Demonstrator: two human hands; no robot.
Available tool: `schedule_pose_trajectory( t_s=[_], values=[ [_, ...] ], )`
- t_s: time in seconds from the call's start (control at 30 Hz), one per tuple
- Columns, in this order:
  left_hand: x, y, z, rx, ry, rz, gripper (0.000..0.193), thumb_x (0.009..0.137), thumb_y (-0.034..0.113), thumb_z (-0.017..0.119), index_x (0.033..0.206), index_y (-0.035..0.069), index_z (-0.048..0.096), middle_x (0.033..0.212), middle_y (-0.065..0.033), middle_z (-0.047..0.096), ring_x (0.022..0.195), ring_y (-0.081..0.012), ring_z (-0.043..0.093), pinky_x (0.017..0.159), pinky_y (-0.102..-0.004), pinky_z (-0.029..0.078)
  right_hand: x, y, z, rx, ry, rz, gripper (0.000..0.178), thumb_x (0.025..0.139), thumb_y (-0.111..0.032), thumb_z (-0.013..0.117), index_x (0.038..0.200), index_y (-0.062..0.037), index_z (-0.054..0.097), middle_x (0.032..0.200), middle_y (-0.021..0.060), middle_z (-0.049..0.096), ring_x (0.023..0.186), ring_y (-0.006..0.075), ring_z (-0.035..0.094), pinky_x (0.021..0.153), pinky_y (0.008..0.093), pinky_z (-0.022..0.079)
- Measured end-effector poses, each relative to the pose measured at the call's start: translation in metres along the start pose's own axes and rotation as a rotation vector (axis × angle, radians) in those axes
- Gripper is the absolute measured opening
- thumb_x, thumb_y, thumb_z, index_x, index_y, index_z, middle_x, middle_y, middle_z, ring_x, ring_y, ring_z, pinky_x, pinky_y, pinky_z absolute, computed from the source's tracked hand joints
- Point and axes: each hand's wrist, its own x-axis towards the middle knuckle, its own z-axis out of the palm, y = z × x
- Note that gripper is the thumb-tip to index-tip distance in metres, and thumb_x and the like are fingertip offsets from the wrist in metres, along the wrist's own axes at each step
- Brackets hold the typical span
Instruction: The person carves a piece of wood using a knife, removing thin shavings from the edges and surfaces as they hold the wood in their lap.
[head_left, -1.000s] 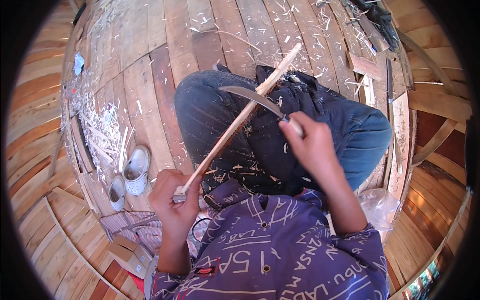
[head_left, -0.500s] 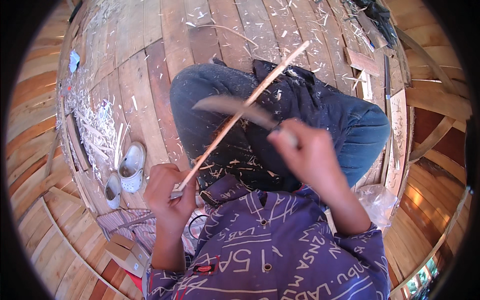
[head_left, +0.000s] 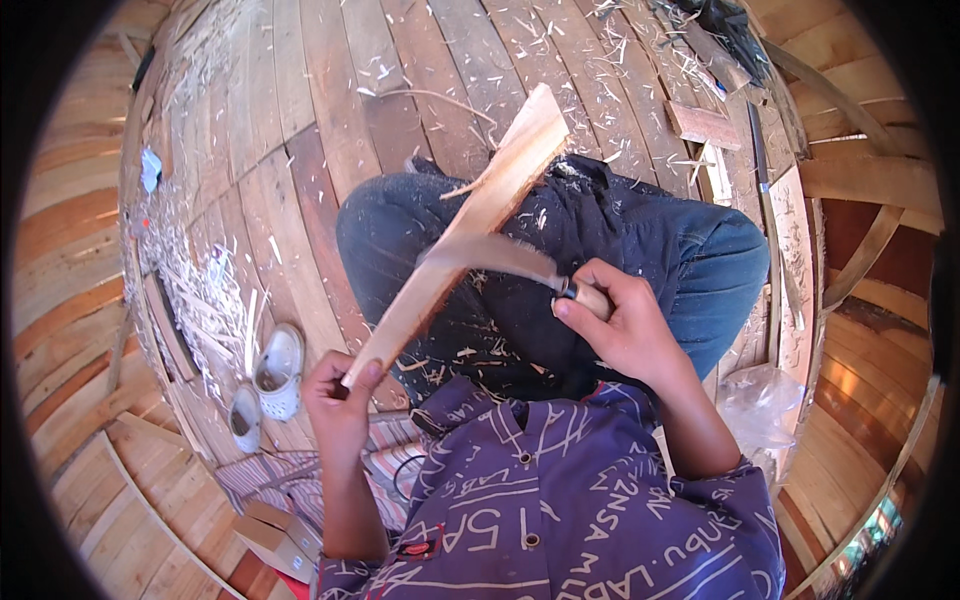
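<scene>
My left hand (head_left: 342, 398) pinches the near end of a flat, pale wooden slat (head_left: 490, 205), thumb on its broad face. The slat slants up and to the right over my crossed legs, its wider end far from me. A thin curl of wood juts from its left edge near the far end. In my right hand (head_left: 625, 320) is a curved knife (head_left: 500, 257), gripped by its wooden handle. The slightly blurred blade crosses the middle of the slat, pointing left; I cannot tell whether it touches the wood.
Wood shavings (head_left: 215, 300) litter the plank floor (head_left: 310, 60), heaped at the left. A pair of light clogs (head_left: 278, 375) sits by my left side, above a cardboard box (head_left: 275, 540). A clear plastic bag (head_left: 755, 405) lies at my right, and wood offcuts (head_left: 705, 125) lie at the far right.
The slat has turned from its narrow edge to show its broad face, and its far end has swung slightly left. The knife has shifted slightly lower and to the right.
</scene>
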Motion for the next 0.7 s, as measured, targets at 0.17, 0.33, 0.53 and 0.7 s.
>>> schedule_pose_trajectory(
  t_s=[0.17,0.33,0.53,0.7],
  values=[
    [-0.015,-0.011,0.017,-0.099,-0.095,-0.122,0.016,0.084,0.009,0.071,0.076,0.003,0.058,0.068,-0.0005,0.061,0.060,-0.0036,0.051,0.056,-0.0189,0.038,0.023,0.009,0.056,0.571,0.057,0.286,0.027,0.085,-0.023,0.071,0.084,0.0000,0.056,0.060,0.0053,0.055,0.053,0.0102,0.056,0.048,0.0305,0.045],
    [-0.037,-0.015,0.038,-0.217,-0.188,-0.204,0.016,0.086,0.005,0.067,0.082,0.005,0.052,0.074,-0.0027,0.060,0.063,-0.0067,0.054,0.058,-0.0207,0.042,0.022,0.001,0.075,0.687,-0.025,0.239,0.022,0.085,-0.009,0.068,0.095,0.0014,0.051,0.077,0.0039,0.057,0.069,0.0095,0.059,0.055,0.0249,0.054],
    [-0.056,0.016,0.060,-0.317,-0.421,-0.248,0.024,0.086,0.009,0.068,0.096,0.005,0.047,0.090,-0.0048,0.058,0.078,-0.0093,0.055,0.070,-0.0240,0.046,0.010,0.010,0.087,0.760,0.040,0.214,0.029,0.077,0.003,0.072,0.087,-0.0073,0.047,0.082,-0.0004,0.057,0.077,0.0062,0.059,0.067,0.0234,0.050],
    [-0.047,0.027,0.055,-0.090,-0.724,-0.118,0.055,0.076,0.019,0.079,0.120,0.001,0.050,0.104,-0.0083,0.059,0.100,-0.0178,0.056,0.090,-0.0311,0.044,0.013,0.005,0.062,0.923,-0.048,0.246,0.033,0.077,0.005,0.069,0.084,-0.0117,0.042,0.075,-0.0025,0.052,0.063,0.0062,0.054,0.052,0.0219,0.045]
  ],
)
